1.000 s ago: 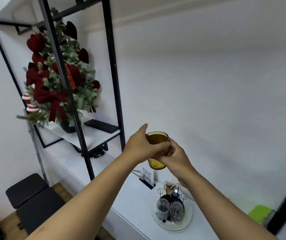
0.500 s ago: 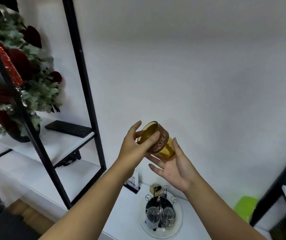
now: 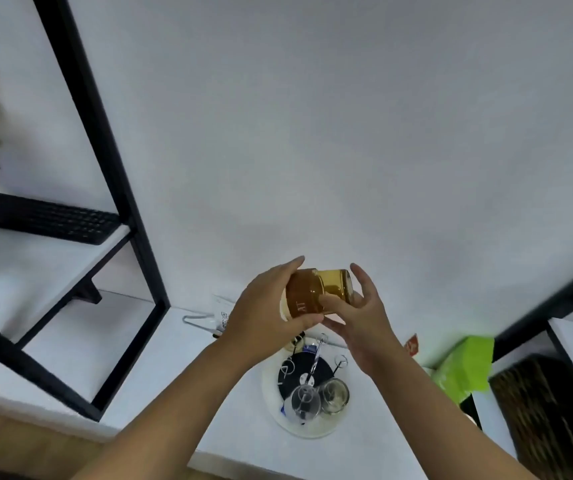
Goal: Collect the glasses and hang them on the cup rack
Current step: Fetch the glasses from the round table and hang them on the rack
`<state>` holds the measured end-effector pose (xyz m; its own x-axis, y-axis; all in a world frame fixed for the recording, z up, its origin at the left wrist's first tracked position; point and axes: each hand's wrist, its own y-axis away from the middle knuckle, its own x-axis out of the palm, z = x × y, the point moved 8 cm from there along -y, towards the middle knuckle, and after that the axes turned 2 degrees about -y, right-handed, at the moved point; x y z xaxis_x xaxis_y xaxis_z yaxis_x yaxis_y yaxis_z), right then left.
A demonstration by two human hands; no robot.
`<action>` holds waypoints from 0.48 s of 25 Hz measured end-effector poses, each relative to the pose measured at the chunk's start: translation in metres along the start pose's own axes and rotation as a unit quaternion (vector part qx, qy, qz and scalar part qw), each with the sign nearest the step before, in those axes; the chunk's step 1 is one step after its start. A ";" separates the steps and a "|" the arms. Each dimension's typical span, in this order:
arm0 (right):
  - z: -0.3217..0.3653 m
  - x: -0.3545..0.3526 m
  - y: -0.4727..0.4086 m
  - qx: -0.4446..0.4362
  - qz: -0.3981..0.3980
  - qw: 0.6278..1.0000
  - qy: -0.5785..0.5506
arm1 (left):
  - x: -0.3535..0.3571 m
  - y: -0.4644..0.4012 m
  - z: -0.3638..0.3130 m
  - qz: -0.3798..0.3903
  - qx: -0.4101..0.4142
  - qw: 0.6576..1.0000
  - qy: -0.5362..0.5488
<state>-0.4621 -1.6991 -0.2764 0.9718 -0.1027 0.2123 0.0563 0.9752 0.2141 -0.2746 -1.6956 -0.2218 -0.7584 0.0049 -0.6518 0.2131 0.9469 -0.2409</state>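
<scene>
Both hands, left hand (image 3: 264, 308) and right hand (image 3: 361, 313), clasp the amber glass (image 3: 316, 292) (likely slick, breakable); its sleeved middle seems safest

A glass (image 3: 319, 292) is held between the left hand (image 3: 266, 306) and the right hand (image 3: 361, 320), above the cup rack (image 3: 307, 374). The rack is set on the bench (image 3: 160, 368). Two glasses (image 3: 318, 398) are hung at its front. A keyboard (image 3: 44, 218) is laid on a shelf (image 3: 35, 258) far to the left.
</scene>
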 end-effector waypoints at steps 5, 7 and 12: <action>-0.010 0.007 -0.002 -0.097 -0.057 0.970 0.216 | 0.040 -0.009 0.027 0.019 0.058 0.998 -0.028; -0.020 0.014 -0.006 -0.116 -0.054 0.958 0.258 | 0.052 -0.009 0.045 0.019 0.052 0.998 -0.014; -0.043 0.030 -0.010 -0.124 -0.055 0.940 0.313 | 0.075 -0.007 0.082 0.014 0.029 0.999 0.001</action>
<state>-0.4238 -1.7040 -0.3129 0.8972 -0.1457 -0.4169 0.1405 0.9891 -0.0432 -0.2821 -1.7279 -0.3281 -0.7531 0.0330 -0.6570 0.2704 0.9260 -0.2635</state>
